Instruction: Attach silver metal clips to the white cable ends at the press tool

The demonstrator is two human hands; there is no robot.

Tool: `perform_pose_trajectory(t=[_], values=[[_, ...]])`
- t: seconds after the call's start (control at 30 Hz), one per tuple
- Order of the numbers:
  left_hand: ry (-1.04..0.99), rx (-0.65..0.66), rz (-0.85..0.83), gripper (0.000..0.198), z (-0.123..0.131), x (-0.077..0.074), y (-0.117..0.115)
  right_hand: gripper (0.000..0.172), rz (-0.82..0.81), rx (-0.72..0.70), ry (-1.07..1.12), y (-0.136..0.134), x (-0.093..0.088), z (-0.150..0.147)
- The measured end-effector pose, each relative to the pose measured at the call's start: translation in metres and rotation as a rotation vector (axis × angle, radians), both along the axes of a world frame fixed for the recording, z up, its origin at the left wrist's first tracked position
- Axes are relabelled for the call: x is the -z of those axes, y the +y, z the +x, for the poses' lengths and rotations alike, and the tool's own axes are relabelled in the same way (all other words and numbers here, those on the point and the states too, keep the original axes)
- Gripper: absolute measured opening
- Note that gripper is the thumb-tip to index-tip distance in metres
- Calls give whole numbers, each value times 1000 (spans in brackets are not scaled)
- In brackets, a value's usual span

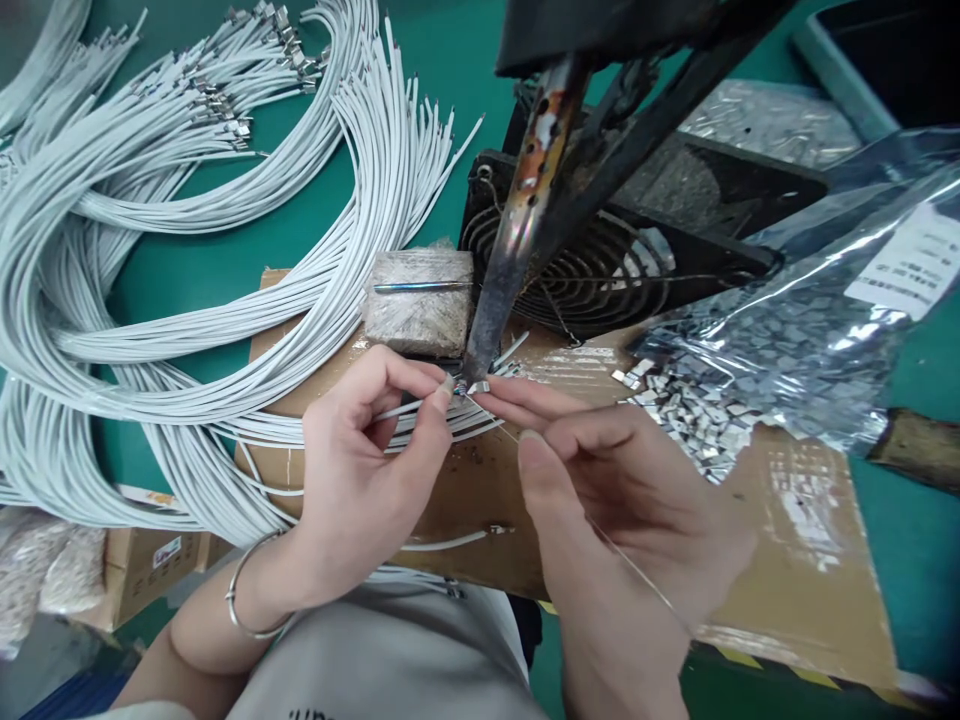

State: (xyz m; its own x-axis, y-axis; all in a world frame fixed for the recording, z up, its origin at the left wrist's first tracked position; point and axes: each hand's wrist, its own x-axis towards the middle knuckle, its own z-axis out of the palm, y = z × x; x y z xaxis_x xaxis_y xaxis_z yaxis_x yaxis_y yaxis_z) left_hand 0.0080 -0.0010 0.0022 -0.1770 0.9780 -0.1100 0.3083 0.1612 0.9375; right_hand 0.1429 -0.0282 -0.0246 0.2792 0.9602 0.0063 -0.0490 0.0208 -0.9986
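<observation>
My left hand [375, 450] pinches a white cable [401, 409] close to its stripped end, between thumb and fingertips. Right at that end is the nozzle-like tip of a heated metal tube [491, 310], which comes down from above. My right hand [607, 480] has thumb and fingers closed around a thin solder wire [499, 425], which trails down across the palm. A small silver metal connector shell [478, 387] sits at the right fingertips, beside the cable end. Fingers partly hide the exact contact there.
Bundles of white cables [172, 400] cover the left. A wrapped block [420, 300] with a metal rod stands behind my hands. To the right are a black fan [585, 265], a pile of metal shells [697, 425] and a plastic bag [787, 330]. Cardboard [795, 560] lies underneath.
</observation>
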Motion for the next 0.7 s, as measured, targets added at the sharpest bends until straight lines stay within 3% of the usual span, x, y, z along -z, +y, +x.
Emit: perform_pose_trajectory(t=[0.7], values=[[2, -24, 41, 14, 4, -3, 2, 19, 46, 23, 29, 2, -2, -2]])
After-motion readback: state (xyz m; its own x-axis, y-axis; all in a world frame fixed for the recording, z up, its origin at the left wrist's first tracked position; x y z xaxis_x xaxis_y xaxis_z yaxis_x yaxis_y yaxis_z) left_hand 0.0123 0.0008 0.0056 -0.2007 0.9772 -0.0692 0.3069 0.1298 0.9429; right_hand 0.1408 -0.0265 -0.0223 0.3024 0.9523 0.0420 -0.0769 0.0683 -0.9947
